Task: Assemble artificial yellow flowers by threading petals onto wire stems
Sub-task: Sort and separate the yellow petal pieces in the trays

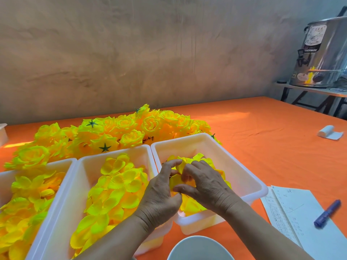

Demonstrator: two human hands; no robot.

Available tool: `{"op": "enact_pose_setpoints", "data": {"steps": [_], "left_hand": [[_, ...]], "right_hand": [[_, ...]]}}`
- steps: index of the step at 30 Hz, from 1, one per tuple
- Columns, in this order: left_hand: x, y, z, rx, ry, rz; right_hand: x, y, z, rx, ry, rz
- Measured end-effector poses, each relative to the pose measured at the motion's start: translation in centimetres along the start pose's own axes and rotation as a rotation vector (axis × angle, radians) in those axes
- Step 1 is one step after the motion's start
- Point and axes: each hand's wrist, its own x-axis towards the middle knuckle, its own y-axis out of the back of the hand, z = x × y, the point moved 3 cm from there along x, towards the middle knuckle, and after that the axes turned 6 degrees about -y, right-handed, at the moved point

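Note:
Both hands meet over the right white bin (249,171). My left hand (161,192) and my right hand (204,184) pinch a small yellow petal piece (177,180) between their fingertips. A thin dark wire shows by the thumbs; I cannot tell which hand holds it. Loose yellow petals (191,205) lie in this bin under the hands. The middle bin (62,209) holds a heap of larger petals (114,190), and the left bin (3,177) holds more petals (24,207). Finished yellow flowers (116,132) with green star backs are piled behind the bins.
An orange cloth (262,132) covers the table. Paper sheets (300,218) and a blue marker (327,212) lie at the right. A white bowl rim (199,244) sits at the near edge. A white tape roll (329,133) lies far right, a steel urn (323,53) beyond.

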Motion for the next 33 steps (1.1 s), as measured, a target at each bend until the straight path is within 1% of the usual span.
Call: {"op": "enact_pose_setpoints", "data": {"steps": [6, 11, 20, 24, 29, 33], "left_hand": [[0.08, -0.07, -0.23, -0.008, -0.016, 0.034], [0.06, -0.05, -0.4, -0.034, -0.018, 0.042], [-0.16, 0.27, -0.12, -0.094, -0.021, 0.01], [-0.09, 0.27, 0.14, -0.092, -0.03, 0.01], [-0.15, 0.4, 0.23, -0.078, -0.02, 0.017], [-0.19, 0.34, 0.05, -0.065, -0.003, 0.016]], "right_hand": [[0.09, 0.07, 0.02, 0.097, -0.008, -0.073], [0.31, 0.09, 0.21, 0.156, -0.001, -0.073], [0.29, -0.62, 0.3, 0.138, 0.007, -0.062], [0.33, -0.6, 0.38, 0.123, 0.0, -0.074], [0.51, -0.29, 0.32, 0.181, -0.019, -0.085], [0.67, -0.17, 0.28, 0.178, -0.027, -0.102]]}}
